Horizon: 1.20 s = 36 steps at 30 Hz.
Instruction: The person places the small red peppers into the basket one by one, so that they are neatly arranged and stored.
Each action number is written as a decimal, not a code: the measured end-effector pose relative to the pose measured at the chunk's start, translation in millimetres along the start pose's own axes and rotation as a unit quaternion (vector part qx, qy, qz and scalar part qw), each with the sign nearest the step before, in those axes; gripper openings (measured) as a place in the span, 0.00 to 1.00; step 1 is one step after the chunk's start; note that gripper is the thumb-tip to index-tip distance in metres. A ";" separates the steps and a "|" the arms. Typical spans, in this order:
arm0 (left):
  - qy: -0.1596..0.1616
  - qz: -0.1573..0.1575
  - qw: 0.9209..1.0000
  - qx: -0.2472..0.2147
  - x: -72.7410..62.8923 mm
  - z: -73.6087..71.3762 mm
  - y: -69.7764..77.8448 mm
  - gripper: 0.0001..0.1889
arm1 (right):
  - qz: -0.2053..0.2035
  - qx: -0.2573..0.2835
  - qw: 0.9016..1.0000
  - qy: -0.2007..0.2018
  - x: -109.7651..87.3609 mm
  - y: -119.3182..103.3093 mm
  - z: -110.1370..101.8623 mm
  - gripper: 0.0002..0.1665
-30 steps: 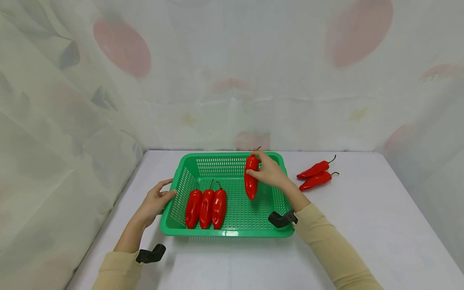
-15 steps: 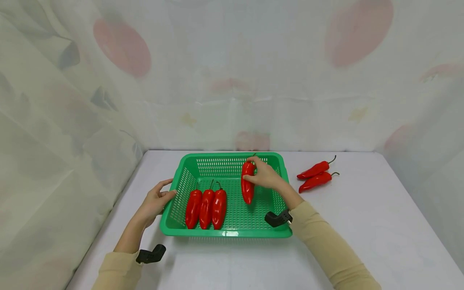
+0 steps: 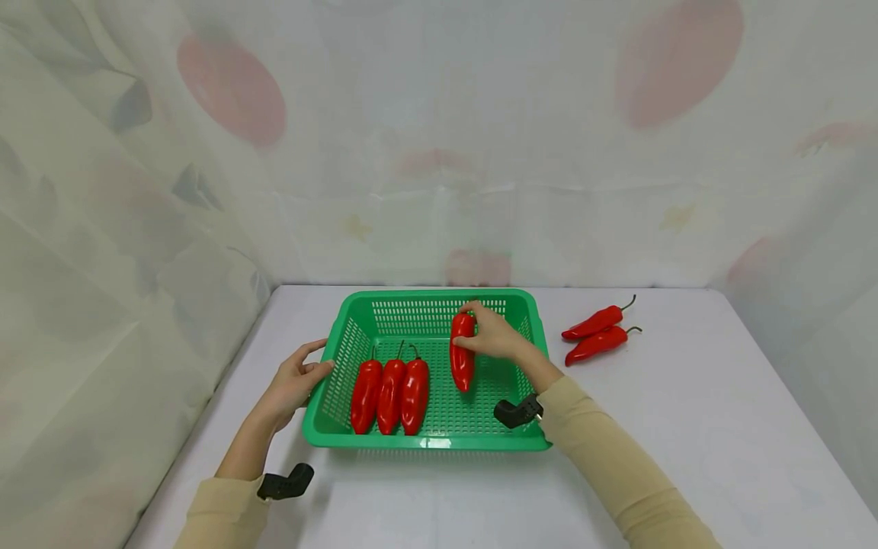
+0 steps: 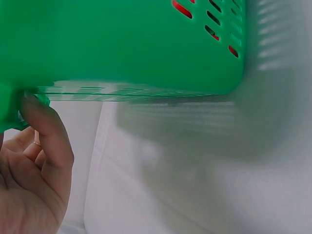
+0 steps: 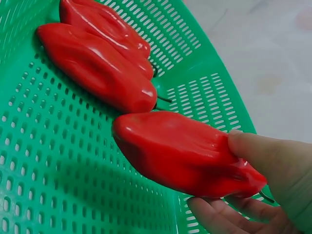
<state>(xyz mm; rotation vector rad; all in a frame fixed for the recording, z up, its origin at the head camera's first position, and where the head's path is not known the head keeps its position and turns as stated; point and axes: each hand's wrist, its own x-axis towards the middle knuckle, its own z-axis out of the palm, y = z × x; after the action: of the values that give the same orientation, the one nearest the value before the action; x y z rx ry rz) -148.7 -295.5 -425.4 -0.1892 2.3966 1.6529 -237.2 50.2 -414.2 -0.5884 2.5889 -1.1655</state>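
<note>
A green slotted plastic basket [image 3: 370, 440] stands on the white table. My left hand [image 3: 289, 387] grips its left rim; in the left wrist view the thumb [image 4: 46, 122] hooks over the green edge. Pinched near the stem end between the thumb and fingers of my right hand [image 3: 499, 337] is a long red pepper [image 3: 463, 367], over the basket floor with its tip toward me. In the right wrist view this pepper [image 5: 170, 148] casts a shadow on the slotted floor. Three more red peppers [image 3: 390, 396] lie side by side in the basket's left half, stems pointing away.
To the right of the basket, two red peppers [image 3: 597, 345] lie close together on the table [image 3: 672, 427]. A patterned cloth [image 3: 576, 168] hangs behind the table and along its sides. A black wrist camera [image 3: 516, 412] overlaps the basket's front right part.
My right hand has carried the pepper leftward, toward me and lower over the basket, nearer the three lying peppers. The left hand stays at the rim.
</note>
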 end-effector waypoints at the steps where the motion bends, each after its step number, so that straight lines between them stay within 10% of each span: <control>1: 0.000 0.000 1.000 0.000 0.0 0.0 0.1 0.33 | 0.001 0.000 1.000 -0.002 0.6 0.2 0.6 0.34; 36: 0.001 -0.006 1.000 0.000 -0.1 0.1 1.6 0.34 | 0.035 -0.073 0.989 -0.121 8.2 -7.5 28.6 0.31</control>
<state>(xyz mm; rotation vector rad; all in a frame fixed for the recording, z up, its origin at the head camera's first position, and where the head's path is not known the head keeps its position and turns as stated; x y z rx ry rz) -148.9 -294.9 -424.0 -0.2050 2.3919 1.6485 -231.8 23.2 -427.6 -0.6211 2.4767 -0.8314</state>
